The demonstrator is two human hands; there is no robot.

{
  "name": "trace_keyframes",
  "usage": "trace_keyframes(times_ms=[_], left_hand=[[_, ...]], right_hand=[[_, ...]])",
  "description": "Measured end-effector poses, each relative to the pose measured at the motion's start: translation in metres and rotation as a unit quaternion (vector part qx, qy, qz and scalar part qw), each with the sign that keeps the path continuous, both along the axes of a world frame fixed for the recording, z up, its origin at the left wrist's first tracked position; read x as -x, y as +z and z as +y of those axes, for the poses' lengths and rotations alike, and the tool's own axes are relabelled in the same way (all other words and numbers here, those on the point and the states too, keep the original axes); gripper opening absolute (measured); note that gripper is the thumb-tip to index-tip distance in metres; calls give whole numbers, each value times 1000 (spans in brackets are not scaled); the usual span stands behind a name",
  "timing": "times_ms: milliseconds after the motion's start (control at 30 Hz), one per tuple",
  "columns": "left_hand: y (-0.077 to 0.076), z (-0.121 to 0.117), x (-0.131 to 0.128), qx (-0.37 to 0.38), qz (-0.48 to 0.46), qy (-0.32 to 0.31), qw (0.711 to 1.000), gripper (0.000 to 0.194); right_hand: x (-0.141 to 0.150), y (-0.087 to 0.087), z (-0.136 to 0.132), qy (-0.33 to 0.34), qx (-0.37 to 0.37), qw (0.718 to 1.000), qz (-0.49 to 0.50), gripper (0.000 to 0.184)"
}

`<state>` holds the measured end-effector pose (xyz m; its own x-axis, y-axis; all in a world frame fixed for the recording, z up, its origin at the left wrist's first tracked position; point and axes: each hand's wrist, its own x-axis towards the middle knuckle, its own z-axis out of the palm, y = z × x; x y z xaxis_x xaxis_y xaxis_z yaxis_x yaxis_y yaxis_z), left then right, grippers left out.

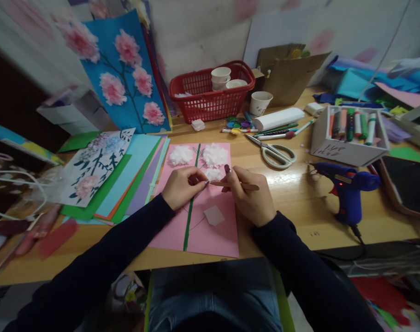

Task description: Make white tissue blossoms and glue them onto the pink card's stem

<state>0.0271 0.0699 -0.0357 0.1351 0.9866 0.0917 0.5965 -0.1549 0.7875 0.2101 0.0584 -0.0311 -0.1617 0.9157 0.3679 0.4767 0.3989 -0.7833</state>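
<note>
My right hand (pixel 253 191) grips a thin brown wooden stick (pixel 250 186) that points left. My left hand (pixel 185 186) has thumb and forefinger pinched together at the stick's far tip; whatever sits between them is too small to make out. Both hands are over a pink sheet (pixel 213 240). It carries a green stem strip (pixel 188 226) and white fluffy paper flowers (pixel 215 155), with another white flower (pixel 180 156) at the upper left. A small square of white paper (pixel 214 215) lies on the sheet below my hands.
Scissors (pixel 277 154), a blue glue gun (pixel 350 184) with a red light and a marker box (pixel 350 138) lie to the right. Behind stand a red basket (pixel 210 103) and a paper cup (pixel 260 103). Coloured sheets (pixel 127 184) and a blue flower picture (pixel 108 46) are left.
</note>
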Motion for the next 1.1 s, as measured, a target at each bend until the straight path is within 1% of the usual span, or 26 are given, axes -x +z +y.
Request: trace_keyframes(times_ms=[200, 333, 467, 533, 633, 700, 800, 967, 1100], left_hand=[[-3, 3, 3, 15, -8, -9, 1000, 4], [-4, 5, 5, 7, -14, -21, 1000, 4], [-6, 8, 8, 13, -37, -45, 998, 8], [-8, 11, 11, 24, -53, -67, 996, 10], [-9, 15, 18, 53, -76, -115, 989, 18], [-9, 18, 23, 71, -92, -144, 983, 22], [-11, 22, 29, 85, -111, -172, 975, 22], [-18, 24, 33, 80, -131, -191, 970, 29], [-23, 24, 33, 67, -135, -188, 971, 31]], right_hand=[[2, 0, -1, 3, -8, 1000, -4, 42], [3, -3, -1, 4, -16, 1000, -12, 41], [5, -4, 0, -1, 3, 1000, -9, 40], [7, -3, 0, -10, 19, 1000, -8, 41], [12, 0, 2, -27, 37, 999, -24, 41], [16, 3, 4, -33, 35, 997, -60, 40], [24, 10, 11, -30, 28, 993, -111, 37], [33, 19, 19, -11, 34, 990, -137, 39], [30, 20, 15, -9, 34, 991, -128, 41]])
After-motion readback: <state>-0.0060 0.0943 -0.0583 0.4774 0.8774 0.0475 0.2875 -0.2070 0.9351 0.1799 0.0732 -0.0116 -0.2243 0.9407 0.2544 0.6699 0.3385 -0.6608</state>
